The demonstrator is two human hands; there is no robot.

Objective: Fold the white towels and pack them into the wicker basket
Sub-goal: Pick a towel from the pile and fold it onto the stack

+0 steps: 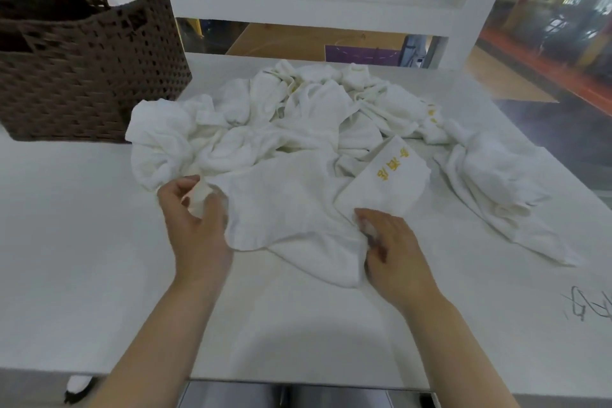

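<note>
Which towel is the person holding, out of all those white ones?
Start at the brown wicker basket at the table's far left, then look right to the white towel pile. The held towel lies nearest the person, with the left hand and right hand gripping it. Its turned-up corner shows yellow embroidery.

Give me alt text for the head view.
Both hands grip the nearest white towel on a white table: left hand bunches one corner, right hand the other. Crumpled towels lie behind; the wicker basket stands far left.
</note>
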